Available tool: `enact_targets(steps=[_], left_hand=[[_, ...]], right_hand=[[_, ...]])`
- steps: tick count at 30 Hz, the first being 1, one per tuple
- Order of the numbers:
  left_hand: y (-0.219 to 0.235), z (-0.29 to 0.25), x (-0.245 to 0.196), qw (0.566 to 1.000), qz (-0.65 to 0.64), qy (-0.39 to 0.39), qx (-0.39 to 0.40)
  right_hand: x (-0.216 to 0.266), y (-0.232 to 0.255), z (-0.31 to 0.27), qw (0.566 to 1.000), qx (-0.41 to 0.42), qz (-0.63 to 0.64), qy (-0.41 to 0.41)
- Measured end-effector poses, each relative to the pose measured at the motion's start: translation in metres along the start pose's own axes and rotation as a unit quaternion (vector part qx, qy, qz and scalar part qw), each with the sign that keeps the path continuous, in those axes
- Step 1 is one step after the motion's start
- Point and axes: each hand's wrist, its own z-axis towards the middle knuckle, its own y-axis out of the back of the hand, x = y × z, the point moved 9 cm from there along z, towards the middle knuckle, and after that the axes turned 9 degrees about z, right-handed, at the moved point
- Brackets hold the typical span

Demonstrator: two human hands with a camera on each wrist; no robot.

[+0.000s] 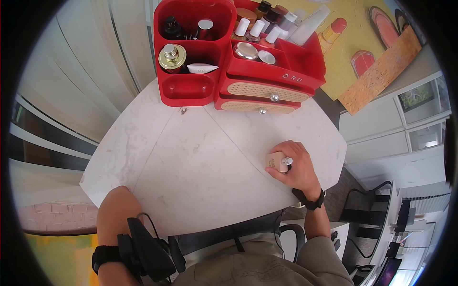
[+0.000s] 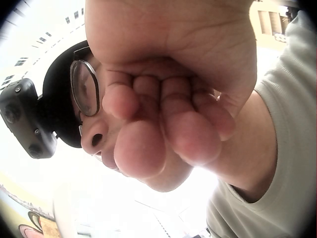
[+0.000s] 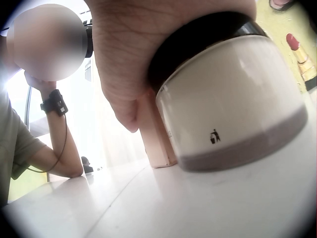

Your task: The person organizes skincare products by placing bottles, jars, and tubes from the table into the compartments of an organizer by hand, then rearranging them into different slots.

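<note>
On the right of the table in the head view, my right hand (image 1: 301, 172) grips a beige box-shaped item (image 1: 275, 162), with a small silvery cap (image 1: 287, 161) beside its fingers. In the right wrist view, that hand (image 3: 129, 44) has a fingertip against the beige item (image 3: 157, 136); a pale jar (image 3: 233, 99) with a black lid stands close beside it, under the hand. Raised to the chin, my left hand (image 2: 168, 99) has loosely curled fingers and holds nothing; it also shows in the right wrist view (image 3: 43, 83). The head view hides it.
A red organizer (image 1: 186, 101) with bottles, compacts and two drawers stands at the table's back. My left elbow (image 1: 119, 195) rests at the near left edge of the white table (image 1: 191, 152). Curtains hang left; a cork-like board (image 1: 381, 71) leans at the right.
</note>
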Motion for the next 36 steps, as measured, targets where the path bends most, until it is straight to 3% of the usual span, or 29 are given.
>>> enact_targets(steps=[11, 18, 23, 36], left_hand=[[-0.001, 0.0, -0.006, 0.998, 0.002, -0.053, 0.015], [0.001, 0.0, -0.007, 0.999, 0.001, -0.03, 0.013], [0.0, 0.001, -0.009, 0.996, -0.013, -0.075, 0.035], [0.0, 0.001, -0.004, 1.0, 0.006, -0.013, -0.004]], right_hand=[[-0.009, 0.003, -0.004, 0.999, -0.009, 0.044, -0.026], [-0.004, 0.001, -0.002, 1.0, 0.005, 0.017, -0.018], [-0.004, 0.001, -0.002, 1.0, 0.003, 0.009, -0.014], [-0.01, 0.0, -0.005, 0.999, 0.007, 0.023, -0.023]])
